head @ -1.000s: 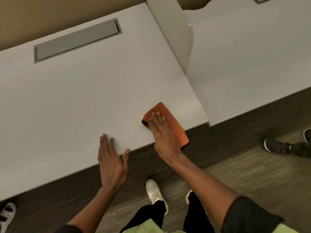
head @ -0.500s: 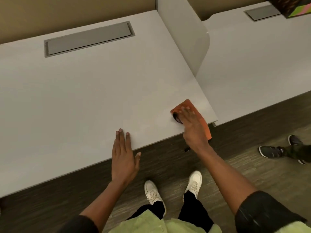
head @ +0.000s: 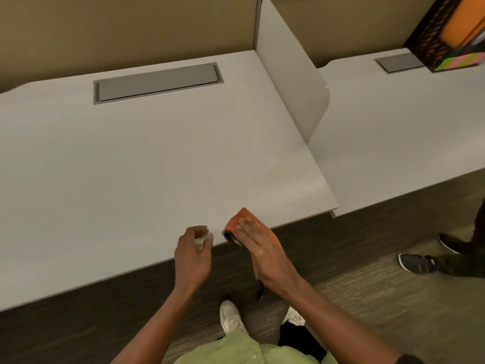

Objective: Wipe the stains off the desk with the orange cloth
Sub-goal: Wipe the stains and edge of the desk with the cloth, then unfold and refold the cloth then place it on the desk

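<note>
The orange cloth (head: 236, 223) lies folded on the pale grey desk (head: 131, 179), right at its front edge. My right hand (head: 259, 248) lies flat on top of it, fingers stretched forward, pressing it down. My left hand (head: 194, 254) hovers at the desk edge just left of the cloth, fingers curled in, with a blurred whitish patch at the fingertips. I cannot tell whether it holds anything. No distinct stain shows on the desk, only a faint sheen near the front right corner (head: 301, 190).
A grey cable flap (head: 157, 82) sits at the back of the desk. A white divider panel (head: 294, 82) separates it from the neighbouring desk (head: 393, 132), which carries a patterned box (head: 446, 35). Another person's dark shoe (head: 417, 262) is on the floor at right.
My right hand has slid the cloth left along the front edge, away from the right corner. My left hand has lifted from lying flat and curled its fingers. The view has tilted up.
</note>
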`<move>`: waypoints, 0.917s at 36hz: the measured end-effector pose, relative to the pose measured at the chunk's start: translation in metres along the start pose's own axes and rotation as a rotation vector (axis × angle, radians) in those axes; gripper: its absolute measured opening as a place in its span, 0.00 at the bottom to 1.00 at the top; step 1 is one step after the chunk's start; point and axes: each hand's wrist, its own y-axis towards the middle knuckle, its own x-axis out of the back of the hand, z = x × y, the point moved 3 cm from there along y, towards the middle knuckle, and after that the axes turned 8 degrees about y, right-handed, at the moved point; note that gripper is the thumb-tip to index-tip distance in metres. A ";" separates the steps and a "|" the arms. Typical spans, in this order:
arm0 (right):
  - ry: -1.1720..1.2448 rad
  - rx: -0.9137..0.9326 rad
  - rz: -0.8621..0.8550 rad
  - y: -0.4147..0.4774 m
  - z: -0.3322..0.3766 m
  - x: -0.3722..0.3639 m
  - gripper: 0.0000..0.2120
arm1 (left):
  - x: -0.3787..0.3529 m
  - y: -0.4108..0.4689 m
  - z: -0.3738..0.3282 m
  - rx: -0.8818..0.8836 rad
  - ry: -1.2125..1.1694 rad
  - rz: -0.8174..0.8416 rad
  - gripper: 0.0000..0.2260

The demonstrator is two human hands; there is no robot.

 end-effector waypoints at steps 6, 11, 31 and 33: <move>0.163 0.017 -0.079 -0.006 0.035 0.020 0.33 | 0.006 -0.023 -0.005 0.285 -0.395 0.209 0.16; 0.428 -0.092 -0.189 -0.002 0.053 0.036 0.35 | 0.014 -0.037 -0.025 0.455 -0.738 0.353 0.23; 0.548 -0.138 -0.271 0.049 0.071 0.091 0.28 | 0.067 -0.023 -0.111 0.154 -0.556 0.020 0.05; 0.578 -0.174 -0.276 0.061 0.067 0.096 0.29 | 0.071 -0.020 -0.118 0.131 -0.500 -0.004 0.05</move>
